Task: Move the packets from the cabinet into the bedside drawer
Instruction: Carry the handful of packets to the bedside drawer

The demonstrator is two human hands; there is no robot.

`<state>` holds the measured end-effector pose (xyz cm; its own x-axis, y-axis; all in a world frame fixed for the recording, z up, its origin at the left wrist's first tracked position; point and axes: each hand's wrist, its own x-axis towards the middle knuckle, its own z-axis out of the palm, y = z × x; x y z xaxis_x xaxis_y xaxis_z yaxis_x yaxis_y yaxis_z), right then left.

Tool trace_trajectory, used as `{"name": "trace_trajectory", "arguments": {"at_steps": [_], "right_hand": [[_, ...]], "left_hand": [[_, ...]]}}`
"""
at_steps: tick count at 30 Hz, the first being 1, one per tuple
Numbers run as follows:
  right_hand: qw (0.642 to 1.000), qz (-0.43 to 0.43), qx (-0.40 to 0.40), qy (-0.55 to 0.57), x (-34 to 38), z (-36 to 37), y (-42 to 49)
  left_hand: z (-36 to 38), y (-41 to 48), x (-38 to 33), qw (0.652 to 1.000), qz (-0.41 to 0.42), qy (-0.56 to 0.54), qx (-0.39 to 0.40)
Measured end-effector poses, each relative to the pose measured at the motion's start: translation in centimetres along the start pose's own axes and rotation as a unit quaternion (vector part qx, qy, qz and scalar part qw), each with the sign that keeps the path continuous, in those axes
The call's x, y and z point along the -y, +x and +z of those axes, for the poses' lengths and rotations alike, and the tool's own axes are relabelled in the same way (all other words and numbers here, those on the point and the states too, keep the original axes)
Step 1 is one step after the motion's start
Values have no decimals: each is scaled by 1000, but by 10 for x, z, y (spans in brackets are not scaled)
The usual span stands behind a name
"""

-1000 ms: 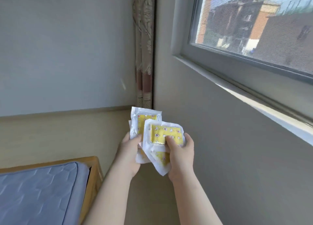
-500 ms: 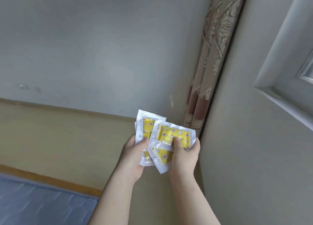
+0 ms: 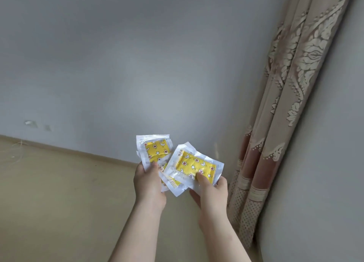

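Note:
Both my hands are raised in front of a wall, each with packets in it. My left hand [image 3: 148, 183] grips a clear packet [image 3: 155, 150] with a yellow patterned insert, held upright. My right hand [image 3: 211, 190] pinches a second yellow packet [image 3: 194, 166], tilted and overlapping the first, with my thumb on its face. Another packet edge [image 3: 173, 184] shows beneath them. The cabinet and the bedside drawer are out of view.
A grey-white wall [image 3: 137, 64] fills the upper view over a beige lower panel [image 3: 59, 192]. A patterned beige and brown curtain [image 3: 275, 123] hangs at the right, in the corner beside another wall.
The view has swung left and away from the window and bed. My hands have spread the packets slightly apart, still holding them.

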<state>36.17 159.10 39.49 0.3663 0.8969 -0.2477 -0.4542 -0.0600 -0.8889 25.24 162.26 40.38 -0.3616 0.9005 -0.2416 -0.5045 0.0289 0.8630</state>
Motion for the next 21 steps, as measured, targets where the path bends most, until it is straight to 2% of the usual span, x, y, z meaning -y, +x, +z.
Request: {"name": "trace_trajectory", "arguments": {"at_steps": [6, 12, 21], "right_hand": [[993, 65, 98, 12, 0, 58, 101], [980, 64, 187, -29, 22, 118, 214], [919, 153, 345, -110, -19, 231, 300]], "left_hand": [[37, 103, -4, 998, 49, -37, -18], [72, 197, -12, 995, 87, -50, 3], [31, 300, -49, 971, 179, -113, -110]]}}
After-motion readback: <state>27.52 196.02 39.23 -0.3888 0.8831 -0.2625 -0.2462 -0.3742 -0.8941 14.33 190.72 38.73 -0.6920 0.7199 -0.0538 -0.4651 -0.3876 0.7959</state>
